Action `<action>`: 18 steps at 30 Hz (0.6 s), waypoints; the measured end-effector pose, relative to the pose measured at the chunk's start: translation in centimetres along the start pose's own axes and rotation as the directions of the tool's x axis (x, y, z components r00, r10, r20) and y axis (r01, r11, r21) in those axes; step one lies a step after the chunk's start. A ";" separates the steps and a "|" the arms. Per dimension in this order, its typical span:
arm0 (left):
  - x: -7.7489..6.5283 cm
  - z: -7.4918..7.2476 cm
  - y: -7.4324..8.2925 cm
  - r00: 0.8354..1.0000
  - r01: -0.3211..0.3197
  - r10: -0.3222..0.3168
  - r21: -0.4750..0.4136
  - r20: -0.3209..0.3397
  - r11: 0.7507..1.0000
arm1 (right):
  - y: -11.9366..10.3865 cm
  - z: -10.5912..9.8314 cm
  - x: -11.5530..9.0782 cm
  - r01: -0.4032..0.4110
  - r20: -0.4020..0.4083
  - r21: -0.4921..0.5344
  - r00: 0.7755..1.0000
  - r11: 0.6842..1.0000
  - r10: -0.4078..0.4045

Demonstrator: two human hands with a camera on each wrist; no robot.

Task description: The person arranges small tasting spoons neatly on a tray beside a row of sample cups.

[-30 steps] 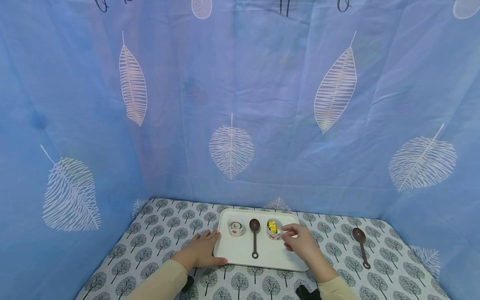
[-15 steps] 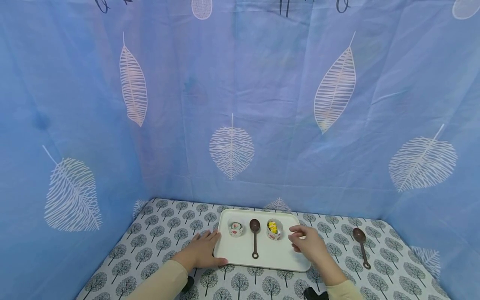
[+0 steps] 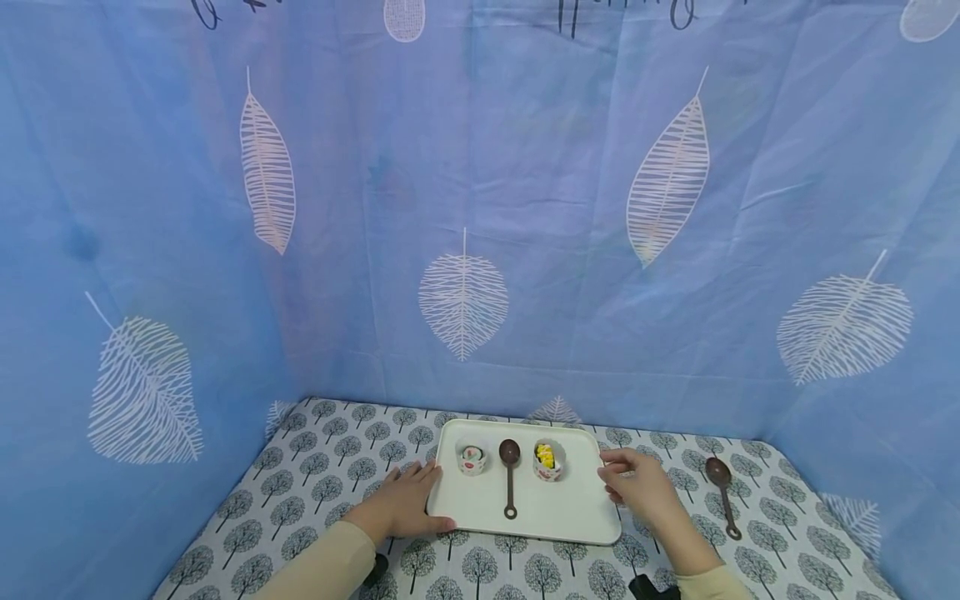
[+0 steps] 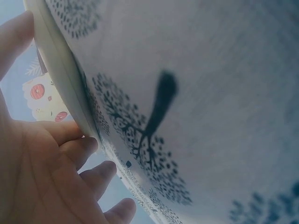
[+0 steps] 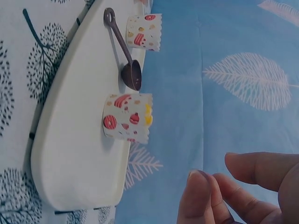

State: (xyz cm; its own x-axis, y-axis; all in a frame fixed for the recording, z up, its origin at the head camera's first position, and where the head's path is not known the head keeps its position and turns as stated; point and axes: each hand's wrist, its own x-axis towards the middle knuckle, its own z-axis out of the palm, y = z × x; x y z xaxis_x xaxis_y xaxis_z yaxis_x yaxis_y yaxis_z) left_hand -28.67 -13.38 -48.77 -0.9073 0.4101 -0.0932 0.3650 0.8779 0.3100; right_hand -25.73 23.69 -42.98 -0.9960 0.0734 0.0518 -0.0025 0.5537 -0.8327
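A cream tray (image 3: 558,510) lies on the table. My left hand (image 3: 405,500) rests against its left end, the thumb at the near corner and the fingers spread along the side, touching the rim in the left wrist view. By the right end hovers my right hand (image 3: 637,485), fingers loosely bent and holding nothing; whether it touches the rim is unclear. On the tray stand two patterned paper cups. The left cup (image 3: 472,468) contains a small white-and-dark roll; the right cup (image 5: 126,121) has a yellow piece inside. Between them lies a brown spoon (image 3: 510,487), bowl away from me.
A second brown spoon (image 3: 723,492) lies on the tree-print tablecloth (image 3: 480,567), to the right of the tray. Blue curtains (image 3: 540,333) with white leaf prints enclose the table at the back and sides.
My right hand has moved right, away from the cup with the yellow piece, to the tray's right end. The left hand, tray, cups and spoons stay put.
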 end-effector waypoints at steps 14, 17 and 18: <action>-0.1 -0.2 0.1 1.000 0.008 -0.008 -0.016 0.009 1.000 | 0.3 -2.2 -0.2 0.004 -0.003 -0.018 1.000 1.000 -0.004; -0.1 -0.2 0.1 1.000 0.008 -0.008 -0.016 0.010 1.000 | 0.5 -2.8 -0.3 0.003 -0.005 -0.026 1.000 1.000 -0.003; -0.1 -0.1 0.1 1.000 0.008 -0.008 -0.014 0.010 1.000 | 0.5 -3.0 -0.3 0.005 -0.006 -0.035 1.000 0.999 -0.005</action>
State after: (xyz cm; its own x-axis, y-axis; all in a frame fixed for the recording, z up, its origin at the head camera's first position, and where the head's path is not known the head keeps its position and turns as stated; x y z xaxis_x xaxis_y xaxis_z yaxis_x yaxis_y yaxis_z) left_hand -28.62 -13.38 -48.61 -0.9078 0.4060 -0.1050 0.3551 0.8774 0.3226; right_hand -25.13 26.46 -41.80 -0.9954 0.0752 0.0593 -0.0044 0.5826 -0.8128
